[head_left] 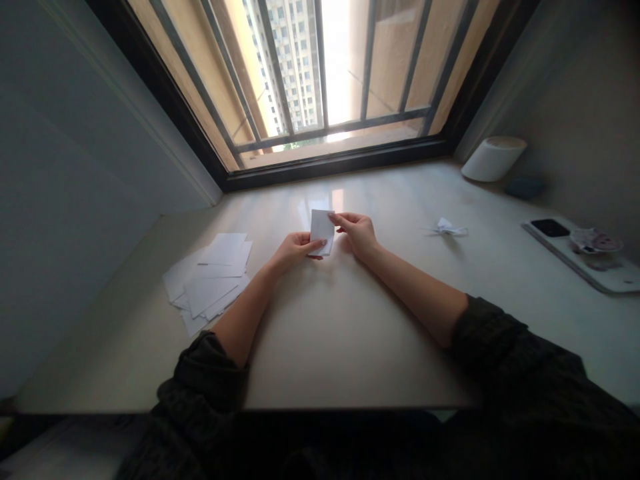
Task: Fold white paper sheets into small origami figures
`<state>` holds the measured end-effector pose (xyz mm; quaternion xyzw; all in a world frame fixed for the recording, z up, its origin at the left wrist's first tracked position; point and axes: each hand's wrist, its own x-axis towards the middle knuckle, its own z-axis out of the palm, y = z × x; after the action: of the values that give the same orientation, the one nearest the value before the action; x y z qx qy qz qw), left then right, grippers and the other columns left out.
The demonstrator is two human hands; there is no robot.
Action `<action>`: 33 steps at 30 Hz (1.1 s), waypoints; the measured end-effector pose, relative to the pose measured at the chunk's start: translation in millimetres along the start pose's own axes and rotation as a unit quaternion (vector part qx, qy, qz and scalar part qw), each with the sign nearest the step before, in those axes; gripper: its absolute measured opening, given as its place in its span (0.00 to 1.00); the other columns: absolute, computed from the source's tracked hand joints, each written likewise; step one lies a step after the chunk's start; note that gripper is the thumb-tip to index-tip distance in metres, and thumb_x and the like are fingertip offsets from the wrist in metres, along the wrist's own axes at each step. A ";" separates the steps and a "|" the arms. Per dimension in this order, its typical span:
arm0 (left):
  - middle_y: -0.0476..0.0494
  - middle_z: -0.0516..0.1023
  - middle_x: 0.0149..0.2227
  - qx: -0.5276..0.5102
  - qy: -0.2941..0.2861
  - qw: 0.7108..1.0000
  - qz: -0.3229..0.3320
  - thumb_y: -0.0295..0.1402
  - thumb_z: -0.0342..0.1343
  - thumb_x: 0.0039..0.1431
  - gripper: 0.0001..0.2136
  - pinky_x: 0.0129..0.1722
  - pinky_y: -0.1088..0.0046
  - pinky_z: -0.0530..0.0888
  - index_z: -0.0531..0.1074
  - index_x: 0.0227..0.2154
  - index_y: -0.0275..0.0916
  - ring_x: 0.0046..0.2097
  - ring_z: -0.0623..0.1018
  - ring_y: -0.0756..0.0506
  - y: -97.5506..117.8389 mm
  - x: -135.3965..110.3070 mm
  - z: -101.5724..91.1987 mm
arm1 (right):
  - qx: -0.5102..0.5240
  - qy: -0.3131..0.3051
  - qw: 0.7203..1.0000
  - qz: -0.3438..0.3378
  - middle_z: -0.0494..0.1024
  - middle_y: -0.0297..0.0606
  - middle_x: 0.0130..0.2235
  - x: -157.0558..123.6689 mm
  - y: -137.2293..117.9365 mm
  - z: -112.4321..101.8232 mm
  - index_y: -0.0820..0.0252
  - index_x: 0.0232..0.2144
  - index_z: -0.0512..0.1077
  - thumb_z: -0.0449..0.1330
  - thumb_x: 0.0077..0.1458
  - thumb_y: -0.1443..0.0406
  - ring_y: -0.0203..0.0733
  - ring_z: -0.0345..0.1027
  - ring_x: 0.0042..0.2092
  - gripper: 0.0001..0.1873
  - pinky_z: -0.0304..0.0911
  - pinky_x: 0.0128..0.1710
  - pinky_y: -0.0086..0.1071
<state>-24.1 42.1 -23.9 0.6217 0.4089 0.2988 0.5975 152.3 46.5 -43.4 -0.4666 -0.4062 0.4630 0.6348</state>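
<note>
A small folded white paper (321, 228) stands upright between both hands, just above the pale tabletop (340, 333). My left hand (295, 250) is closed on its lower left edge, thumb across the front. My right hand (357, 230) pinches its upper right corner with fingertips pressed together. Both forearms reach in from dark sleeves at the bottom of the view.
A loose pile of white paper sheets (210, 280) lies to the left. A folded paper figure (447, 229) sits to the right. Further right are a white roll (493, 159), a dark phone (550, 228) on a white tray (600, 273), and the barred window (325, 100) behind.
</note>
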 end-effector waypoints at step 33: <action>0.43 0.77 0.27 0.007 -0.015 1.000 0.007 0.49 0.66 0.44 0.22 0.30 0.72 0.73 0.79 0.31 0.33 0.28 0.75 0.49 -0.4 0.0 -1.0 | 0.019 0.011 1.000 -0.009 0.73 0.34 0.24 0.5 -0.4 0.5 0.57 0.20 0.73 0.67 0.41 0.49 0.35 0.65 0.28 0.18 0.63 0.31 0.32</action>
<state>-25.1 42.6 -24.2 0.6334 0.3976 0.2910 0.5968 152.0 47.0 -42.8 -0.4556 -0.3943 0.4598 0.6523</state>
